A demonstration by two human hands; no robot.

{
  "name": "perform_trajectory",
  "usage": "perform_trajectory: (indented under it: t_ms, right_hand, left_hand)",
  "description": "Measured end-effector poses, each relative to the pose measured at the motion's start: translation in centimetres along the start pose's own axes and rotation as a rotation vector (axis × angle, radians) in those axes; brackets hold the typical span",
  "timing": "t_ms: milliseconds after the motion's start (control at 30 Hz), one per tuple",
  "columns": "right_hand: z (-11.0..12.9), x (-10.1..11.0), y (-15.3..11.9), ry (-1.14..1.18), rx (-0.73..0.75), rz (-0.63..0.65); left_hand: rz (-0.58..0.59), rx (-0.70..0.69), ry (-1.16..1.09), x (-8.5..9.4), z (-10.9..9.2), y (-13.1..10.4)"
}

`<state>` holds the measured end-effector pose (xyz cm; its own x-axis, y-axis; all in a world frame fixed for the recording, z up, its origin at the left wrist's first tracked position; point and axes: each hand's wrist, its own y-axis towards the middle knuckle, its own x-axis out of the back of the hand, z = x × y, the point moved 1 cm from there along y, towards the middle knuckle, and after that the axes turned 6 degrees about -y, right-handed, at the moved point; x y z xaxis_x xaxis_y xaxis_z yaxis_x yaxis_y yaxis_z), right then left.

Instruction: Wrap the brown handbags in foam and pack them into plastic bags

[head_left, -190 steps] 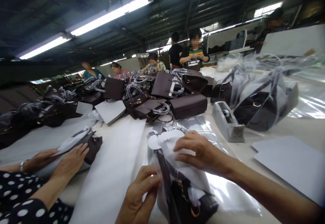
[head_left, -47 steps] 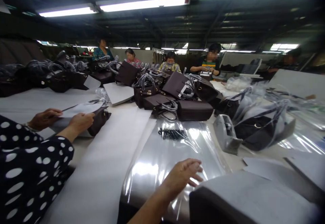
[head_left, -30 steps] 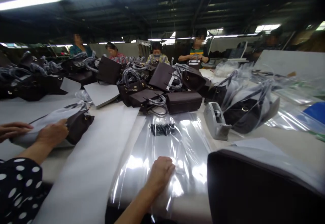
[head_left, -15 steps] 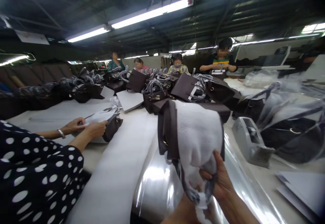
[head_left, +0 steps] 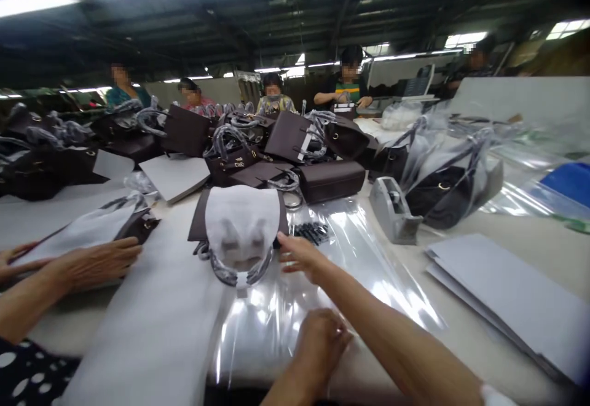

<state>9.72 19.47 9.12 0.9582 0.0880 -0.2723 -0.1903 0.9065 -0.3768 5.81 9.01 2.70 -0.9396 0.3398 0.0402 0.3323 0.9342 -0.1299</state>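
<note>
Right hand (head_left: 302,257) extends forward, loosely spread; left hand (head_left: 320,338) seems curled below.

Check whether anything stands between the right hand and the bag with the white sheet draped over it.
Nothing visible does: the right hand has its fingers at the right edge of the dark bag, though contact is unclear. The left hand is nearer the viewer, over the clear plastic, out of that path.
</note>
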Motion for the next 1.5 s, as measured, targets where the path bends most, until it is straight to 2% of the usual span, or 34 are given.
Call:
perform_trajectory:
  t_ms: [67, 100, 133, 233, 333, 433, 567, 667, 800, 900, 967, 1033, 1100, 1167, 1200, 1300, 1367, 1433, 1500]
  right_hand:
    - [1.2, 4.9, -3.3, -0.124, 0.152, -0.045]
    - [1.5, 7.4, -5.3, -0.367, 0.366, -0.094]
    - [1.4, 9.8, -7.3, -0.594, 0.511, -0.142]
    - [-1.1, 15.6, -12.0, -1.096, 0.699, -0.047]
    - [-4.4, 19.1, -13.6, -1.405, 0.707, 0.023]
    - [-6.1, 20.7, -12.9, -1.488, 0.792, -0.011]
    - [-6.6, 21.1, -11.8, -1.402, 0.97, -0.123]
    - [-6.7, 21.1, -11.2, -1.407, 0.984, -0.16]
    - [-6.4, 21.4, -10.3, -1.424, 0.927, -0.15]
    - [-5.2, 21.2, -10.7, -1.461, 0.899, -0.112]
    - [-4.3, 20.2, -11.7, -1.524, 0.972, -0.113]
    - [-3.8, 18.3, -12.9, -1.556, 1.146, -0.12]
    - [-4.1, 16.0, -13.7, -1.539, 1.302, -0.082]
    - [-5.2, 14.2, -13.5, -1.526, 1.34, -0.033]
    - [-5.9, 13.7, -13.1, -1.553, 1.288, -0.036]
    - [-7.6, 13.6, -11.8, -1.697, 0.978, -0.092]
    - [-7.6, 13.9, -11.5, -1.721, 0.795, -0.054]
    - [-6.8, 13.5, -11.2, -1.702, 0.637, -0.018]
    - [-5.6, 12.2, -10.3, -1.692, 0.515, -0.033]
  left_hand:
    - [0.027, -0.044, 0.164, 0.4, -0.4, 0.1]
    - [0.047, -0.07, 0.239, 0.5, -0.6, 0.2]
    - [0.069, -0.091, 0.296, 0.6, -0.8, 0.3]
    - [0.137, -0.142, 0.423, 0.4, -1.5, 0.6]
    - [0.187, -0.174, 0.506, 0.0, -2.2, 0.6]
    - [0.179, -0.171, 0.564, -0.2, -2.4, 0.6]
    - [0.052, -0.091, 0.576, -0.3, -1.9, 1.2]
    - [0.003, -0.012, 0.539, -0.6, -1.4, 1.9]
    - [0.093, 0.066, 0.445, -0.4, -1.9, 2.5]
    - [0.156, 0.111, 0.371, 0.1, -2.5, 2.7]
    - [0.139, 0.129, 0.329, 0.3, -2.6, 2.8]
    - [0.098, 0.122, 0.287, 0.2, -2.6, 2.8]
    - [0.063, 0.096, 0.255, 0.0, -2.6, 2.8]
    - [0.022, 0.061, 0.245, 0.0, -2.8, 2.6]
    - [-0.01, 0.043, 0.247, 0.2, -3.0, 2.5]
    - [-0.133, 0.001, 0.248, 1.4, -3.9, 2.0]
    - [-0.262, -0.053, 0.262, 2.4, -4.8, 1.7]
    - [-0.371, -0.171, 0.345, 2.8, -6.0, 1.5]
    - [-0.374, -0.379, 0.48, 2.4, -7.2, 1.2]
